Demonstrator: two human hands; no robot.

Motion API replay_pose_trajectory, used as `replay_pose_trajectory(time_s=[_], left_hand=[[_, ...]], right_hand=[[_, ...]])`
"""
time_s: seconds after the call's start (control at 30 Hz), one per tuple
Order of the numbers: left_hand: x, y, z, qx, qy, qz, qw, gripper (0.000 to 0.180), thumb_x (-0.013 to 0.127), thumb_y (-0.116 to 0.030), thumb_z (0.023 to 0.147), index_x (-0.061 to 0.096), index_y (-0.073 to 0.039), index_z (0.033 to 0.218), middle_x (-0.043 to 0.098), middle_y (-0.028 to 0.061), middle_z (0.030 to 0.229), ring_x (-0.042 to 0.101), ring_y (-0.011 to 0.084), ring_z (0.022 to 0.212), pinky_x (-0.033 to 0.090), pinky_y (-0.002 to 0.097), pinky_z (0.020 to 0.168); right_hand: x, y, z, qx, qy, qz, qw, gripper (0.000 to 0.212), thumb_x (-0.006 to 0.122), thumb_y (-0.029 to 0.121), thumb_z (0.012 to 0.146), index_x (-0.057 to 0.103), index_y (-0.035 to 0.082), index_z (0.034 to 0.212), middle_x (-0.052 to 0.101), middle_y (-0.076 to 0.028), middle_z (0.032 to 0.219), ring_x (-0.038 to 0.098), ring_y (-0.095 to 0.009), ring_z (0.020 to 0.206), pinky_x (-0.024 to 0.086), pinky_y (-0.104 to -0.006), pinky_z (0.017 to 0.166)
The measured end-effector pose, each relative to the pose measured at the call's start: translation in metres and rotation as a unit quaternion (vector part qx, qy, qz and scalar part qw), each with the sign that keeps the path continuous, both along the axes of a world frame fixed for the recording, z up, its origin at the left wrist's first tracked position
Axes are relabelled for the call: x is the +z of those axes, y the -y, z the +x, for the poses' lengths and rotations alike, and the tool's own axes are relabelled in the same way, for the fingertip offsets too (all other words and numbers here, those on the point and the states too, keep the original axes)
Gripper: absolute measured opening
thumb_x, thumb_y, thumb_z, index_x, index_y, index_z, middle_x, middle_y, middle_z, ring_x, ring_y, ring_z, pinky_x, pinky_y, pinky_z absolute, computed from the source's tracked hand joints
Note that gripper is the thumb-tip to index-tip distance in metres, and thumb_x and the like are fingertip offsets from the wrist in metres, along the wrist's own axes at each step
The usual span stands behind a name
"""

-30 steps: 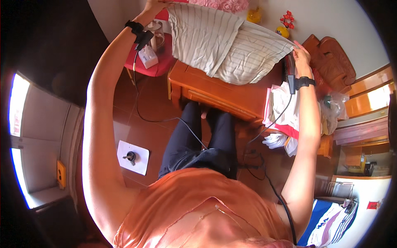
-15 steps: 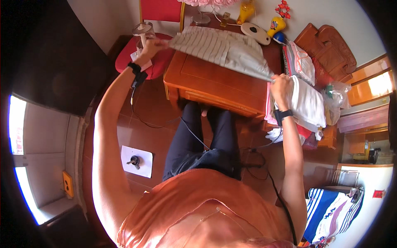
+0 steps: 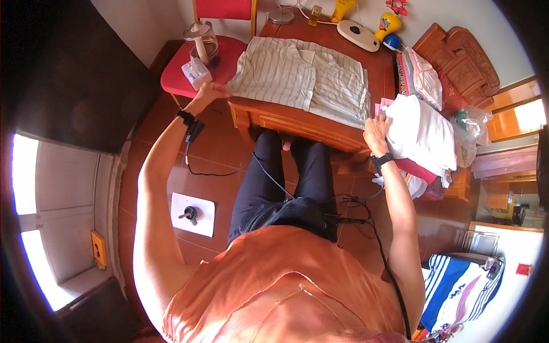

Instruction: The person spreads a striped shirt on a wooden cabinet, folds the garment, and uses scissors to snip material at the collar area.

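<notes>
A white shirt with thin grey stripes (image 3: 280, 74) lies spread out on the wooden desk (image 3: 286, 114), its near edge close to the desk's front. At the shirt's near left corner, my left hand (image 3: 209, 96) pinches the cloth between thumb and fingers. My right hand (image 3: 376, 136) is at the near right corner, thumb and fingers closed about the hem. That hand also sits right beside a pile of folded white clothes (image 3: 420, 134). Soft creases run through the shirt's middle and right part.
Left of the desk, a red chair (image 3: 229, 54) carries a clear pitcher (image 3: 201, 46) and a tissue pack (image 3: 196, 73). Yellow vases (image 3: 389, 26) and a white oval device (image 3: 358, 35) stand at the back. A black cable (image 3: 372, 228) hangs by my right arm.
The shirt, held raised and blurred before, has come down flat onto the desk nearer to me. Both hands have lowered with its corners, the left moving down and the right slightly inward.
</notes>
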State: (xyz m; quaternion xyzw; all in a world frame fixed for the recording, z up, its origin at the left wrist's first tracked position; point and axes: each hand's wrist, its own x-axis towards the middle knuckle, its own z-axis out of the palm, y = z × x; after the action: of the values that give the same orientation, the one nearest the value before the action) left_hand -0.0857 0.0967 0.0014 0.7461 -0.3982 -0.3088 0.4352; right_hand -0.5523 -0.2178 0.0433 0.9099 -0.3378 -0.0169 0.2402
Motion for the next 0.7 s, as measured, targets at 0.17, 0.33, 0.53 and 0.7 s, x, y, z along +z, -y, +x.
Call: replay_pose_trajectory(time_s=[0.17,0.33,0.53,0.7], left_hand=[[0.006,-0.006,-0.001,-0.082,-0.023,0.08,0.993,0.023,0.077,-0.018,0.075,0.072,-0.003,0.091,0.066,-0.0005,0.079,0.057,0.0078,0.074,0.045,0.0216,0.069],[0.008,-0.01,0.009,-0.111,-0.112,0.117,0.981,0.015,0.072,-0.014,0.078,0.072,-0.005,0.089,0.064,-0.0009,0.078,0.053,0.0057,0.065,0.043,0.0218,0.058],[0.018,0.007,0.041,-0.003,-0.109,0.062,0.992,0.013,0.066,-0.013,0.081,0.07,-0.005,0.091,0.063,-0.0009,0.077,0.055,0.0063,0.067,0.045,0.022,0.054],[0.021,0.05,0.05,0.043,-0.158,-0.069,0.984,0.016,0.065,-0.014,0.083,0.068,-0.004,0.095,0.063,-0.0007,0.078,0.056,0.0069,0.064,0.046,0.0227,0.054]], right_hand=[[-0.011,0.009,-0.004,-0.024,-0.041,0.002,0.999,0.01,0.063,0.009,0.068,0.072,0.01,0.072,0.069,-0.014,0.086,0.058,-0.028,0.096,0.032,-0.0437,0.081],[-0.001,0.007,0.01,-0.075,-0.141,0.101,0.982,0.02,0.061,0.02,0.077,0.073,0.013,0.091,0.066,-0.012,0.108,0.053,-0.028,0.112,0.03,-0.0493,0.091],[0.019,0.024,0.04,-0.048,-0.018,0.156,0.987,0.018,0.061,0.013,0.074,0.071,0.008,0.089,0.063,-0.014,0.112,0.059,-0.032,0.108,0.043,-0.0486,0.09],[0.042,0.04,0.1,-0.001,0.101,0.359,0.928,0.019,0.061,0.017,0.078,0.071,0.005,0.089,0.069,-0.015,0.093,0.066,-0.029,0.092,0.051,-0.0393,0.078]])
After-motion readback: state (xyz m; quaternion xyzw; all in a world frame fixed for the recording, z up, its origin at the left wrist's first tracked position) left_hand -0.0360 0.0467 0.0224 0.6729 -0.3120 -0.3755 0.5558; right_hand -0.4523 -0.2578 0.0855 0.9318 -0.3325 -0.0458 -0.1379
